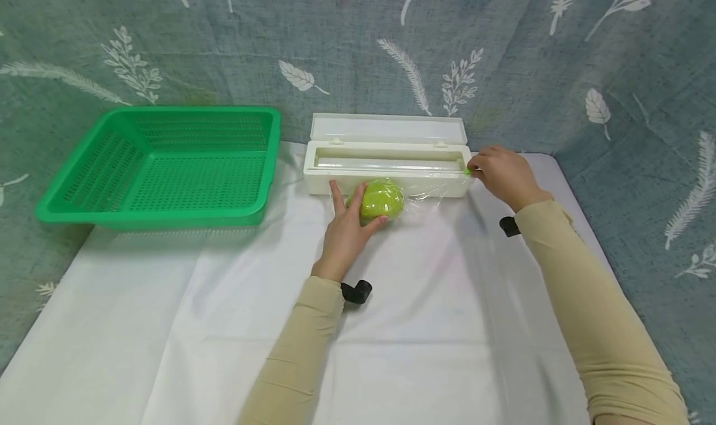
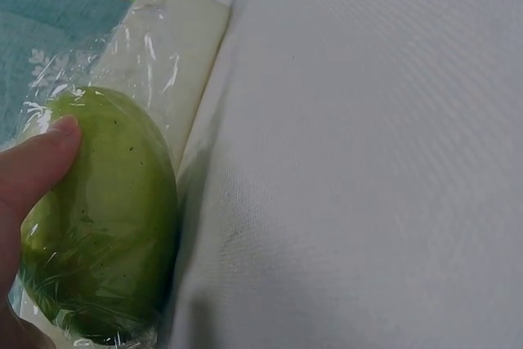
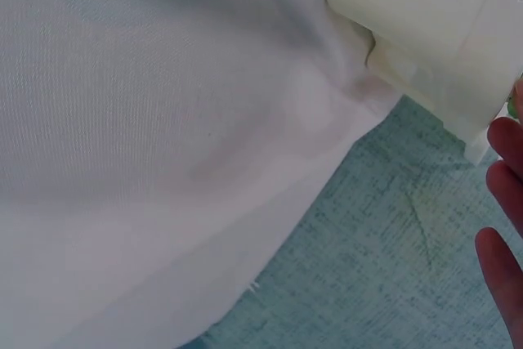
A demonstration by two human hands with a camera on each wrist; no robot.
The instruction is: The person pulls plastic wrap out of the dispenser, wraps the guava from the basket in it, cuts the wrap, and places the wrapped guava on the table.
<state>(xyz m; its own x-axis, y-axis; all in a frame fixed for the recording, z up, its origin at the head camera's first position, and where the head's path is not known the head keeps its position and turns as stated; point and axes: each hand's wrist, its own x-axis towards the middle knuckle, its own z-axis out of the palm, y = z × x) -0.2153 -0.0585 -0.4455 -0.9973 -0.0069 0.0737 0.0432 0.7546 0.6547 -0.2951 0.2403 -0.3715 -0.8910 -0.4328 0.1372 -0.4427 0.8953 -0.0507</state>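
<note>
A smooth green fruit [image 1: 386, 200] with dark specks, wrapped in clear cling film [image 2: 155, 67], rests against the front of a long white cling film dispenser [image 1: 431, 182]. My left hand [image 1: 345, 231] grips the fruit from the left, thumb on the near side and fingers spread over the far side. Film stretches from the fruit rightward along the dispenser's front. At the dispenser's right end, my right hand [image 1: 506, 175] pinches a small green slide cutter [image 1: 467, 171], mostly covered by the fingers. The dispenser's translucent lid [image 1: 386, 128] stands raised, with the film roll [image 1: 390, 164] showing inside.
A green plastic basket [image 1: 156, 219] with slotted walls stands at the left rear of the white-covered table [image 1: 414, 350]. Grey-green leaf-patterned fabric [image 1: 347, 58] hangs close behind the dispenser and along the right side. Small black cameras sit on both wrists.
</note>
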